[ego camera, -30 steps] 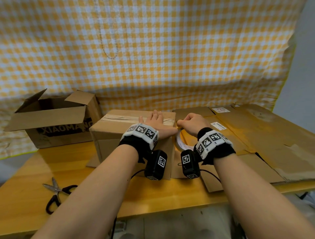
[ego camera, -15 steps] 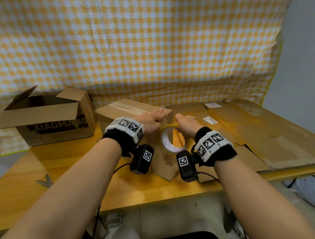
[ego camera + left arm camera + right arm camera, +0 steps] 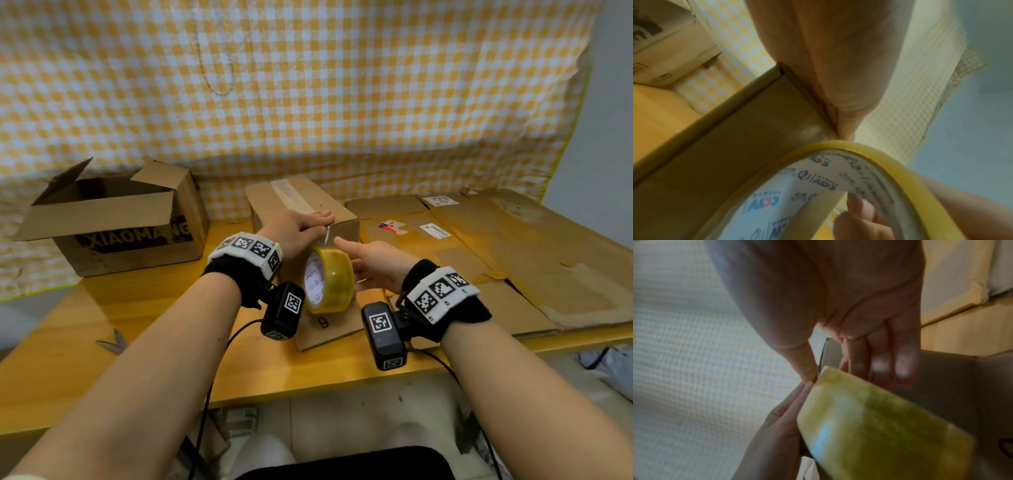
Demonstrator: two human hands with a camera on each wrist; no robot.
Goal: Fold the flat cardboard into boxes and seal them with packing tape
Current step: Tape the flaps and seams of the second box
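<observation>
Standing on the desk [image 3: 102,342], the closed cardboard box [image 3: 342,222] served as the anchor for everything else. On the box's near top edge lay the left hand [image 3: 298,229], its fingers straight and flat, pressing down the end of a strip of tape. Just in front of that edge, against the box's near face, the roll of yellow packing tape [image 3: 330,279] stood on its rim, gripped by the right hand [image 3: 373,269] with fingers inside the core and thumb over the top. To the box's right, flat cardboard sheets [image 3: 513,257] covered the desk. To the box's left stood an open printed box [image 3: 133,236], and nearer the desk's front edge on that side lay scissors [image 3: 113,342].
</observation>
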